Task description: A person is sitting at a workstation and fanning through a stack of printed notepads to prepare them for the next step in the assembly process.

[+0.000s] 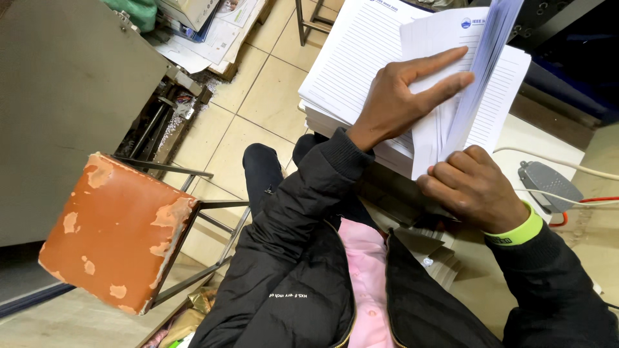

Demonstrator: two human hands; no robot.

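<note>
Head view: stack of lined white sheets (351,58) sits far centre on the worktop (548,138), w/ more loose paper below it near the person's lap. Left hand (400,96) lies flat on top of the stack, fingers spread & extended, index + middle pointing right, tips touching the lifted pages; open, pressing rather than clutching. Right hand (474,187) is at the near right edge of the stack, fingers curled shut around the bottom edge of a fanned bundle of pages (474,71), which stands up tilted & blurred at its top. Lime-green wristband (516,233) on the right wrist, just above the black jacket sleeve. Pink shirt shows under the open jacket.

Right of the hands: a grey pedal-like device (548,183) on the worktop, white cable (561,162) + red cable (596,200) running off right, just beside it.

Left, near: worn orange-brown stool (109,232) w/ peeling seat on a metal frame, on the tiled floor (271,96). Far left: grey cabinet side (58,96), papers piled on the floor beyond it.
</note>
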